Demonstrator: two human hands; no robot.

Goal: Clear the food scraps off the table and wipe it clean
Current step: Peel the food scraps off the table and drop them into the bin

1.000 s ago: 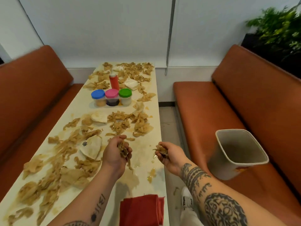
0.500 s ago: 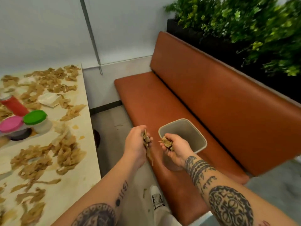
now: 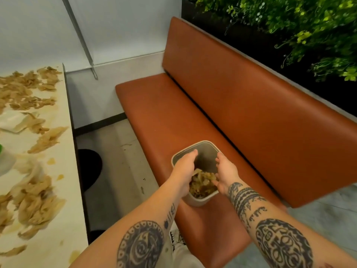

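In what looks like the dumping step, left hand (image 3: 185,168) and right hand (image 3: 226,171) hang open over the grey square plastic bin (image 3: 195,202) on the orange seat (image 3: 154,113), tan food scraps (image 3: 202,183) heaped inside, so next comes gathering more off the littered cream desk (image 3: 48,254).

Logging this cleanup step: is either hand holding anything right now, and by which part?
Nothing is held: the left hand and the right hand are open over the bin, with scraps lying inside it.

Head view, angled down, near bin (image 3: 201,200)
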